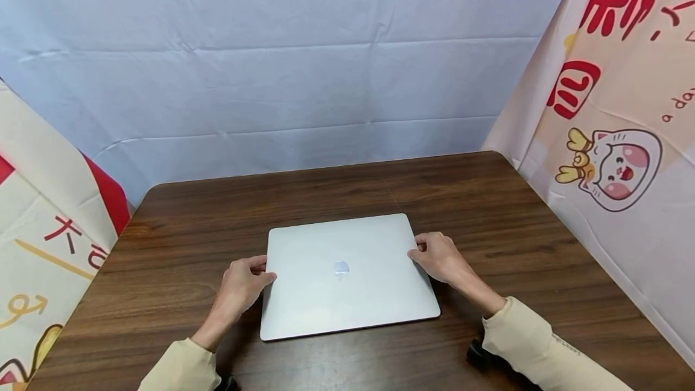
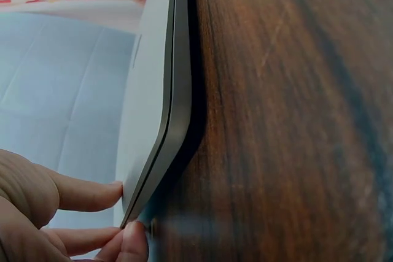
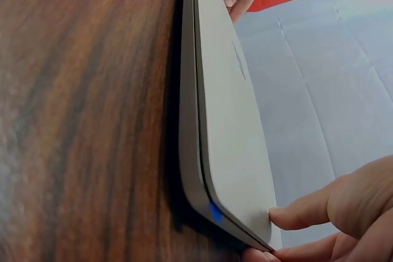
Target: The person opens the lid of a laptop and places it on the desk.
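Note:
A closed silver laptop (image 1: 347, 300) with an apple logo on its lid lies at a slight angle over the wooden table. At its left edge, my left hand (image 1: 242, 285) pinches it, thumb on the lid and fingers at the side and underneath. My right hand (image 1: 441, 256) grips the opposite edge the same way, a little farther back. In the left wrist view, the thumb (image 2: 92, 196) presses the lid near the side edge, while the fingertips sit under the base. The right wrist view shows the laptop (image 3: 236, 145) with a dark shadow below its front edge.
The dark wood-grain table (image 1: 516, 246) reaches out on all sides of the laptop. Behind it hangs a pale blue cloth (image 1: 282, 77). Printed cloths with red characters hang at the right (image 1: 613, 137) and at the left.

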Tool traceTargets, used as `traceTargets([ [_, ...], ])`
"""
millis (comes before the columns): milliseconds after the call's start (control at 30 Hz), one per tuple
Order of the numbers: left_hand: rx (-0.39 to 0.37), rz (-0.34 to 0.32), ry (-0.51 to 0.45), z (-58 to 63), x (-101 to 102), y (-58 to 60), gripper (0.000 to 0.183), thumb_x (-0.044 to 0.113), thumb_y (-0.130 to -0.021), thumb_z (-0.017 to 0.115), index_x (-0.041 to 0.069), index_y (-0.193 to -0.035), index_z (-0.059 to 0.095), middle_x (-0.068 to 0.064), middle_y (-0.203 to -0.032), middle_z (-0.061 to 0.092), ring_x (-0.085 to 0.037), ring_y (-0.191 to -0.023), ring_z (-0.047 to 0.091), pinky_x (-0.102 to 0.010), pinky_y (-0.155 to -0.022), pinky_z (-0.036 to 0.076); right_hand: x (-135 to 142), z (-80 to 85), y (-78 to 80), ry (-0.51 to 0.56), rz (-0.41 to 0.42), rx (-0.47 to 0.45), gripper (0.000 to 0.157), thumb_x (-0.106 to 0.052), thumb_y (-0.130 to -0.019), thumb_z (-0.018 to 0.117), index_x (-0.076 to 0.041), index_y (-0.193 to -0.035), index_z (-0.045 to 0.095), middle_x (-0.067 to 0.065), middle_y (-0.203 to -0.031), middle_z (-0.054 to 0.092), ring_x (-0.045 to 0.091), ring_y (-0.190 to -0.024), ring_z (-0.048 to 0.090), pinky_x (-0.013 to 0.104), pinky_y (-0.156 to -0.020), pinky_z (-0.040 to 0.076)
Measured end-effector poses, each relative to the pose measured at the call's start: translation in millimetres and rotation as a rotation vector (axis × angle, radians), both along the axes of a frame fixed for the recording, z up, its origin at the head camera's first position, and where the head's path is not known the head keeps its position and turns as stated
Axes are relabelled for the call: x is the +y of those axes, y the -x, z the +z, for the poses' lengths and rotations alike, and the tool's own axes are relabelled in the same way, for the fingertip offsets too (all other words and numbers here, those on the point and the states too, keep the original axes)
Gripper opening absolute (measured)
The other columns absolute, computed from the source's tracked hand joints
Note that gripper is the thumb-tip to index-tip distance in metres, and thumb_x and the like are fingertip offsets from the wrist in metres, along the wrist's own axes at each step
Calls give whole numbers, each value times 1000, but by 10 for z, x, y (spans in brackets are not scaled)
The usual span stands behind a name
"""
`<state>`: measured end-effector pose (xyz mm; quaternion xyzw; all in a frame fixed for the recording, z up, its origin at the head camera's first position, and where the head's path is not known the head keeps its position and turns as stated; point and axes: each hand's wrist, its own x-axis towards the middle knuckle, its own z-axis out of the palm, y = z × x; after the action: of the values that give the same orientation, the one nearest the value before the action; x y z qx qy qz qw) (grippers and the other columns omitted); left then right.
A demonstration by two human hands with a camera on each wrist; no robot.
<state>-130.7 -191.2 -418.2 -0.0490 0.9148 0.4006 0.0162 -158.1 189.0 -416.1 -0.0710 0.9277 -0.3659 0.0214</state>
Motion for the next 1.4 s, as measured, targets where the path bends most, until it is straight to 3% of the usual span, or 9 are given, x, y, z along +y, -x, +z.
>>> traceTargets([
  [300, -25, 4, -14, -6, -13, 2, 43, 8, -91, 73, -10, -130, 66, -14, -105, 74, -26, -93, 69, -42, -78, 55, -7, -3, 18, -24, 8, -7, 44, -2, -93, 64, -16, -64, 35, -5, -60, 26, 11, -56, 26, 26, -55, 24],
  [700, -30, -10, -31, -26, -29, 9, 42, 7, -92, 73, -10, -129, 67, -12, -104, 72, -22, -91, 65, -32, -71, 50, -1, -18, 14, -10, 16, -29, 44, -3, -94, 64, -15, -65, 34, -4, -62, 25, 12, -56, 26, 26, -55, 24],
  [1100, -43, -24, -24, -41, -19, 21, 43, 6, -94, 71, -10, -133, 64, -14, -108, 71, -22, -91, 63, -34, -73, 50, 5, -25, 9, -23, 19, -35, 43, -3, -94, 64, -15, -66, 34, -4, -62, 25, 12, -56, 26, 27, -55, 26],
  [1300, -67, -54, -25, -44, -9, -10, 52, 4, -94, 71, -12, -141, 55, -17, -113, 68, -25, -98, 62, -37, -77, 52, 0, -33, -13, -19, 19, -41, 35, -4, -94, 66, -10, -68, 43, -3, -62, 31, 12, -55, 31, 26, -54, 29],
  [1400, -70, -68, -25, -47, -4, -35, 56, 4, -95, 70, -13, -145, 50, -21, -121, 63, -28, -103, 61, -39, -80, 53, -8, -30, -28, -27, 15, -45, 14, -5, -94, 68, 1, -83, 61, 3, -69, 45, 14, -58, 39, 28, -55, 34],
])
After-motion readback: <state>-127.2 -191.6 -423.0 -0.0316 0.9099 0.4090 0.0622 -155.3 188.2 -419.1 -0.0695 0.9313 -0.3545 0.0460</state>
